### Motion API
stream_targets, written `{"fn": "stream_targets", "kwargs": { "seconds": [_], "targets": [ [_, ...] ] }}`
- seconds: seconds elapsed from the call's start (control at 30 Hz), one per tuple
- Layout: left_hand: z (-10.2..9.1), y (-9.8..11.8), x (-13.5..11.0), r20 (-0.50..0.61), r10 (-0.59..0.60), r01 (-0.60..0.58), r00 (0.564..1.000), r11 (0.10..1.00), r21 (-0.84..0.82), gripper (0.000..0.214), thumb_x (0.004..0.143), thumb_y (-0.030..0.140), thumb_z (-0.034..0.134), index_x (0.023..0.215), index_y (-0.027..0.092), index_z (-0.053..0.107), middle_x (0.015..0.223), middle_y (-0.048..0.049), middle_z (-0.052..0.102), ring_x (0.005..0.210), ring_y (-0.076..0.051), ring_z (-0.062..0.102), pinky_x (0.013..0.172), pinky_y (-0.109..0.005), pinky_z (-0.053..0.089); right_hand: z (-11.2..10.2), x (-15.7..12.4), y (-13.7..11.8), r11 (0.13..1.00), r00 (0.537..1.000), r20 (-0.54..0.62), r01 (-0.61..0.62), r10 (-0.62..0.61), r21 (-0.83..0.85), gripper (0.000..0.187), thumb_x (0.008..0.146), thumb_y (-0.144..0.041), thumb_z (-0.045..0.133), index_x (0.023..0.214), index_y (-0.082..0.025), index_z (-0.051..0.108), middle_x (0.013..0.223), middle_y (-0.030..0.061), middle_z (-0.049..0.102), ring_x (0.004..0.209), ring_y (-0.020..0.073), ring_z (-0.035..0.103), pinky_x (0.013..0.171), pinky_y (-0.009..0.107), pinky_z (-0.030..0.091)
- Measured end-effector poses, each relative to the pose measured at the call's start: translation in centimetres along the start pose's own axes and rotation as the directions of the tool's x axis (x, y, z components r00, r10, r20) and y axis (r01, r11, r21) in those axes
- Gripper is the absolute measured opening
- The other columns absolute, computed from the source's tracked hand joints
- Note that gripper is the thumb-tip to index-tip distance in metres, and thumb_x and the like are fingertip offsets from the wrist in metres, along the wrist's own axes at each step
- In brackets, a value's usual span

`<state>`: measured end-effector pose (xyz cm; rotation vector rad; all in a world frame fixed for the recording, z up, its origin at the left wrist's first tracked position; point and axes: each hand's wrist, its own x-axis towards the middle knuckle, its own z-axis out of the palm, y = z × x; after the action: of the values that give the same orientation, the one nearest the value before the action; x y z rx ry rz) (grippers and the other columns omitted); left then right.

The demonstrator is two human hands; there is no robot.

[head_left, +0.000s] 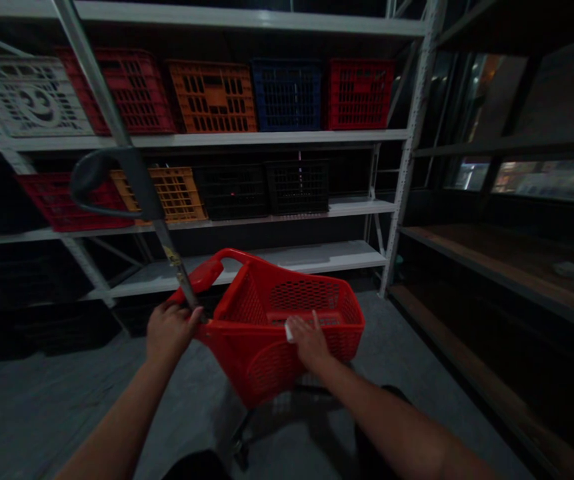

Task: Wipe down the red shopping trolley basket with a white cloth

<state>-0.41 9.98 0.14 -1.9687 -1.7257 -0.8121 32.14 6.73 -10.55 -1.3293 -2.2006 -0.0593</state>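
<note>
A red plastic shopping cart (277, 353) with perforated sides stands side-on before me, its basket holding nothing that I can see. At the handle end my left hand (171, 330) is closed round the red handle, its thumb against the foot of a grey metal pole (171, 250). A dark loop-shaped grip (139, 183) sits partway up that pole. My right hand (309, 341) rests on the near rim of the basket and presses a small white cloth (289, 332) against it. Most of the cloth is hidden under the fingers.
Behind the cart runs a white metal rack (267, 139) carrying red, orange, blue, white and black plastic crates (211, 97). Brown-topped shelves (517, 257) line the right side. A grey concrete floor (67, 400) lies below, and the cart's caster (241, 453) is near my legs.
</note>
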Motion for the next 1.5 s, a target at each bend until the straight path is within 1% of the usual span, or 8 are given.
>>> {"fn": "stream_targets", "kwargs": {
  "seconds": [0.23,0.4,0.5,0.73,0.93,1.13,1.37,1.5],
  "targets": [
    [0.1,-1.1,1.8,-0.086,-0.057,0.068,0.995,0.989,0.132,0.052,0.077,0.056,0.036,0.095,0.014,0.06,0.113,-0.0135,0.053,0.108,-0.031,0.045,0.09,-0.042,0.037,-3.8,-7.4,10.1,0.938,0.948,-0.046,-0.318,0.315,-0.139,0.049,0.082,-0.006,0.033,0.127,-0.021,0.046,0.129,0.0067,0.05,0.123,0.0202,0.041,0.105,0.053,-0.005],
    [1.0,5.2,-1.7,-0.326,-0.282,0.236,0.902,0.956,-0.172,0.049,0.08,0.045,0.041,0.12,0.016,0.044,0.135,-0.0138,0.034,0.125,-0.029,0.031,0.101,-0.044,0.03,-2.2,-6.3,6.9,0.899,0.907,-0.109,-0.419,0.407,-0.13,0.047,0.082,-0.004,0.032,0.125,-0.013,0.049,0.127,0.0118,0.051,0.121,0.0226,0.043,0.108,0.047,0.007],
    [3.8,10.7,-5.1,-0.211,-0.202,0.125,0.956,0.935,-0.331,0.039,0.081,0.041,0.042,0.112,0.02,0.051,0.136,-0.0109,0.033,0.125,-0.026,0.034,0.101,-0.042,0.032,-0.6,-5.0,4.1,0.936,0.94,-0.09,-0.337,0.329,-0.097,0.044,0.083,-0.005,0.034,0.122,-0.012,0.053,0.119,0.0141,0.058,0.111,0.0236,0.052,0.108,0.047,0.008],
    [10.3,19.4,-9.1,0.107,-0.476,0.482,0.873,0.807,-0.342,0.09,0.076,0.056,0.043,0.137,-0.001,0.01,0.141,-0.0312,0.015,0.132,-0.038,0.018,0.097,-0.054,0.032,3.2,-6.3,-0.1,0.993,0.983,-0.158,0.085,-0.097,-0.08,0.047,0.087,-0.013,0.036,0.134,-0.016,0.035,0.127,0.0114,0.052,0.114,0.0196,0.049,0.108,0.053,0.003],
    [11.1,17.2,-9.3,0.142,-0.449,0.471,0.882,0.841,-0.266,0.076,0.076,0.021,0.043,0.136,-0.006,0.007,0.143,-0.0311,0.006,0.133,-0.037,0.009,0.104,-0.048,0.027,0.8,-6.7,3.9,0.909,0.911,-0.03,0.407,-0.411,-0.085,0.051,0.086,-0.012,0.035,0.136,-0.021,0.03,0.134,0.0073,0.045,0.125,0.0191,0.038,0.108,0.053,0.009],
    [11.7,16.0,-9.5,0.142,-0.412,0.436,0.9,0.849,-0.297,0.073,0.072,0.011,0.042,0.135,-0.009,0.01,0.143,-0.032,0.004,0.133,-0.037,0.009,0.106,-0.044,0.026,-0.2,-2.2,9.6,0.986,0.999,0.022,0.03,-0.027,-0.163,0.05,0.081,-0.004,0.034,0.129,-0.015,0.044,0.132,0.0111,0.045,0.125,0.0236,0.038,0.105,0.056,0.015],
    [12.2,16.1,-9.9,0.103,-0.417,0.428,0.903,0.85,-0.307,0.071,0.075,0.014,0.04,0.135,-0.01,0.011,0.142,-0.0324,0.007,0.132,-0.038,0.01,0.103,-0.047,0.03,7.0,-7.3,-0.9,0.993,0.984,-0.154,0.082,-0.095,-0.088,0.057,0.082,-0.008,0.034,0.138,-0.014,0.026,0.14,0.0097,0.035,0.131,0.0206,0.026,0.105,0.046,0.024],
    [12.2,15.8,-10.0,0.106,-0.424,0.434,0.9,0.84,-0.325,0.071,0.075,0.014,0.04,0.135,-0.008,0.011,0.142,-0.0321,0.006,0.132,-0.038,0.012,0.102,-0.047,0.033,5.8,-8.0,-1.7,0.975,0.972,-0.106,0.204,-0.212,-0.084,0.058,0.085,-0.012,0.036,0.14,-0.018,0.02,0.14,0.0073,0.035,0.131,0.0188,0.028,0.109,0.047,0.012]
  ]
}}
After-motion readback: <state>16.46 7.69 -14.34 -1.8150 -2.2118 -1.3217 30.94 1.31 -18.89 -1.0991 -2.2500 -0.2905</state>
